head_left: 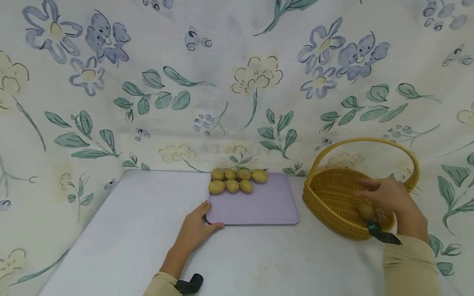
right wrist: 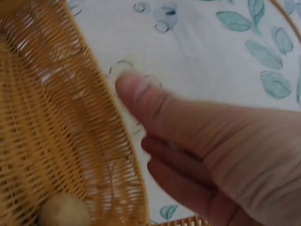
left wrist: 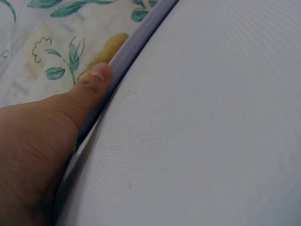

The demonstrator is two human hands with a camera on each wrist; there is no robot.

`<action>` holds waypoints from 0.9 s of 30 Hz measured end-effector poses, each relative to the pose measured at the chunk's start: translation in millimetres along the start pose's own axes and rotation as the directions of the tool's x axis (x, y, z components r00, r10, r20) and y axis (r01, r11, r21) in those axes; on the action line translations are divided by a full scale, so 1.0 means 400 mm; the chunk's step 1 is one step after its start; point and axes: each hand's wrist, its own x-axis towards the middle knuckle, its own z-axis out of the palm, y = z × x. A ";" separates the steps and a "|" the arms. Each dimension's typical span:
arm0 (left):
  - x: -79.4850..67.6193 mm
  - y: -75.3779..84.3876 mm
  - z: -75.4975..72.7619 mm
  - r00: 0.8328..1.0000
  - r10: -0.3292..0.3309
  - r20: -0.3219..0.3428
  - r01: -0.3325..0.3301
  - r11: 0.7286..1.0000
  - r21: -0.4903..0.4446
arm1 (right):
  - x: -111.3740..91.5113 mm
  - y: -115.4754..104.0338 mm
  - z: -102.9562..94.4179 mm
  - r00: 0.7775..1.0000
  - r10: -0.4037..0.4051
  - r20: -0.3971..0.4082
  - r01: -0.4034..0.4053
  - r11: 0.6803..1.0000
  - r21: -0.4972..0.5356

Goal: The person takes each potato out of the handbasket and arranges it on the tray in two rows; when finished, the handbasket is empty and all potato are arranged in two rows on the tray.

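Several yellow-brown potatoes (head_left: 232, 186) lie in two rows at the back left of a lilac tray (head_left: 259, 209). My left hand (head_left: 195, 227) holds the tray's near left corner, thumb along the front edge and fingers at the left side. In the left wrist view, the thumb (left wrist: 91, 87) presses the tray rim (left wrist: 124, 59). My right hand (head_left: 385, 197) is over the right side of a wicker basket (head_left: 333, 193), thumb and fingers apart, holding nothing. One potato (head_left: 366, 211) is inside the basket below it; the right wrist view shows that potato (right wrist: 65, 210) too.
The basket's tall arched handle (head_left: 366, 139) rises beside my right hand. A white table (head_left: 148, 222) carries the tray and basket. Behind it hangs a floral cloth (head_left: 222, 82).
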 end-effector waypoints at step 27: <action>-0.011 0.001 0.000 1.000 -0.004 -0.027 0.003 1.000 -0.013 | 0.043 0.075 0.112 0.994 0.099 0.039 -0.098 0.995 -0.024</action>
